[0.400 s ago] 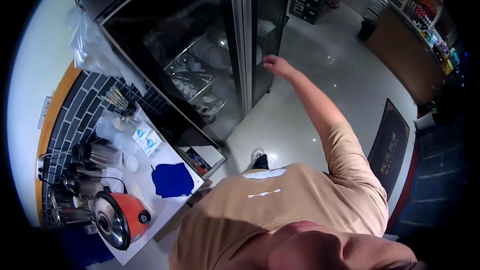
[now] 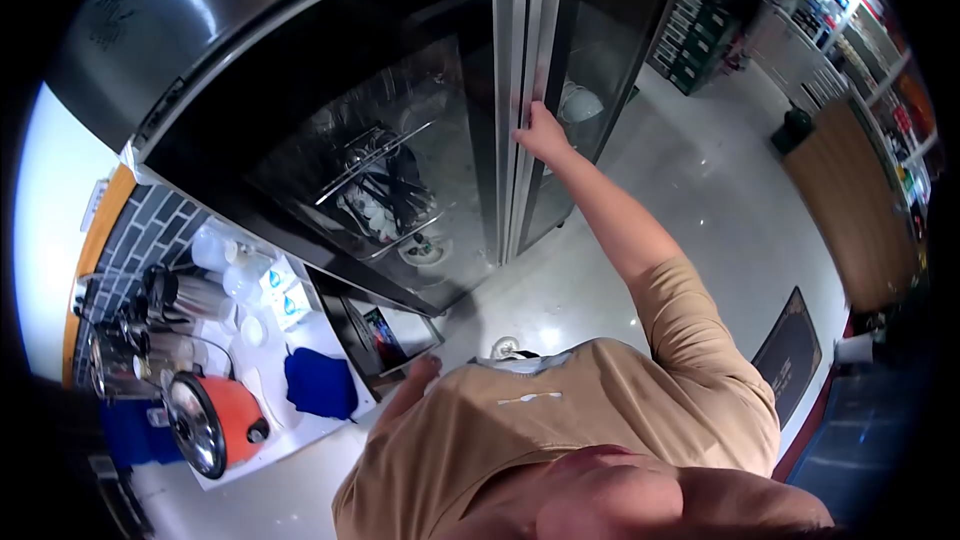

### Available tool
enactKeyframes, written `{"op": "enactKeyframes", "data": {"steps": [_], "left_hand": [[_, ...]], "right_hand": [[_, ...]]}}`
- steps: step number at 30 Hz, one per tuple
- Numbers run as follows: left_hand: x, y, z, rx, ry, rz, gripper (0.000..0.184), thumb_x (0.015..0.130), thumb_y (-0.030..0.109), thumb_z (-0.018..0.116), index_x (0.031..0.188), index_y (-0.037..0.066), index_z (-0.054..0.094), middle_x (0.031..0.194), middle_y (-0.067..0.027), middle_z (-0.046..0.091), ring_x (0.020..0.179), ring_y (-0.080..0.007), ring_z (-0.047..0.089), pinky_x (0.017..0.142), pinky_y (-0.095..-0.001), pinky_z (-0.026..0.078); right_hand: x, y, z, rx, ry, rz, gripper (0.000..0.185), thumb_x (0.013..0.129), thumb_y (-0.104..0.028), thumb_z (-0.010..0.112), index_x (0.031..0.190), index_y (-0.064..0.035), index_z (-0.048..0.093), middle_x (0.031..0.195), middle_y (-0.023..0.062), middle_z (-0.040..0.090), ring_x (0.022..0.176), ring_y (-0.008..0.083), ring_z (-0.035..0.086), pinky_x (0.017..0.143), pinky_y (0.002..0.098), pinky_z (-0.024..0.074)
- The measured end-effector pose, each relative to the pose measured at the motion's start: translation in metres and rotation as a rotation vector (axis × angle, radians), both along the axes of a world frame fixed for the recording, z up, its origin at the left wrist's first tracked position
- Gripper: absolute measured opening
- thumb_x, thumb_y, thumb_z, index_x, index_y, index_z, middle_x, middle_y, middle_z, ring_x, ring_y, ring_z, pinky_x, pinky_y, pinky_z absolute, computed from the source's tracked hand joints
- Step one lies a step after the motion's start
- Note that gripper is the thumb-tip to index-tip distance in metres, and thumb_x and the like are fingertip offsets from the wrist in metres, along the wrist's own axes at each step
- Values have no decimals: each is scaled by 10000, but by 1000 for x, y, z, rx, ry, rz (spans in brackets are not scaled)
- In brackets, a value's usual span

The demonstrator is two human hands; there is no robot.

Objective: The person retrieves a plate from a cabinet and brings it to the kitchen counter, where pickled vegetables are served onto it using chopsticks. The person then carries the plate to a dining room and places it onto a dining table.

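My right hand (image 2: 541, 134) reaches forward, its fingers curled on the metal edge of a tall cabinet's glass door (image 2: 512, 180). Through the dark glass, a wire rack (image 2: 375, 165) holds utensils and dishes, with a bowl (image 2: 425, 250) lower down. A white rounded item (image 2: 580, 102) shows behind the glass to the right of the hand. Low at my left side is my left hand (image 2: 424, 370), near an open drawer (image 2: 400, 335); its fingers are too small and dim to make out.
The white counter (image 2: 285, 440) at left bears an orange cooker (image 2: 232, 420), a blue cloth (image 2: 320, 383), metal kettles (image 2: 195, 297) and tissue packs (image 2: 287, 295). A brown counter (image 2: 855, 200) and a floor mat (image 2: 790, 355) are at right.
The view has shifted closer to the cabinet. My right hand, earlier a loose fist beside the door, is now on the metal door edge. My left hand has come into view.
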State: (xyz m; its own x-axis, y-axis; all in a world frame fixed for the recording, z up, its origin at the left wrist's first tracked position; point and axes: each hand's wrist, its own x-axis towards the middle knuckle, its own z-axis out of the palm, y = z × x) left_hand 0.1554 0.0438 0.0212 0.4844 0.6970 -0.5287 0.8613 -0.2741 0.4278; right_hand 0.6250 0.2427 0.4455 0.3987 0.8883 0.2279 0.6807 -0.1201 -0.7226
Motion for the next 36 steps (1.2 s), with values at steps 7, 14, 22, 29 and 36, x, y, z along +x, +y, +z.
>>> {"op": "enactKeyframes", "data": {"steps": [7, 14, 22, 29, 36], "left_hand": [[134, 15, 32, 8, -321, 336, 148, 727, 231, 579, 787, 113, 647, 840, -126, 626, 808, -297, 599, 722, -380, 481], [239, -24, 61, -265, 154, -101, 209, 723, 222, 529, 795, 82, 667, 815, -101, 655, 730, -226, 629, 682, -352, 500], [411, 45, 80, -289, -110, -150, 237, 713, 210, 466, 545, 91, 584, 489, -72, 561, 433, -179, 556, 438, -327, 445], [529, 243, 18, -4, -125, 4, 192, 762, 230, 532, 668, 80, 605, 579, -54, 595, 554, -177, 604, 519, -340, 485], [578, 398, -56, 358, -201, 546, 331, 782, 341, 561, 894, 32, 604, 791, -106, 609, 580, -198, 563, 552, -326, 482]], "right_hand": [[45, -55, -5, 119, -55, 254, 318, 656, -101, 632, 909, 2, 470, 835, 134, 529, 775, 255, 561, 695, 348, 456], [165, -221, -11, 206, -54, 353, 393, 695, -228, 712, 918, -15, 469, 765, 109, 495, 690, 230, 511, 595, 318, 418], [342, -299, -13, -97, -158, -287, 507, 639, -442, 738, 731, 38, 603, 732, 148, 615, 717, 246, 601, 641, 349, 460], [439, -305, -41, 33, 433, -287, 466, 687, -148, 687, 1075, 45, 515, 930, 75, 552, 861, 145, 523, 771, 279, 431], [514, -356, -109, 326, 476, -287, 670, 711, -210, 730, 1246, 31, 407, 1181, 86, 464, 1069, 173, 442, 949, 311, 337]]}}
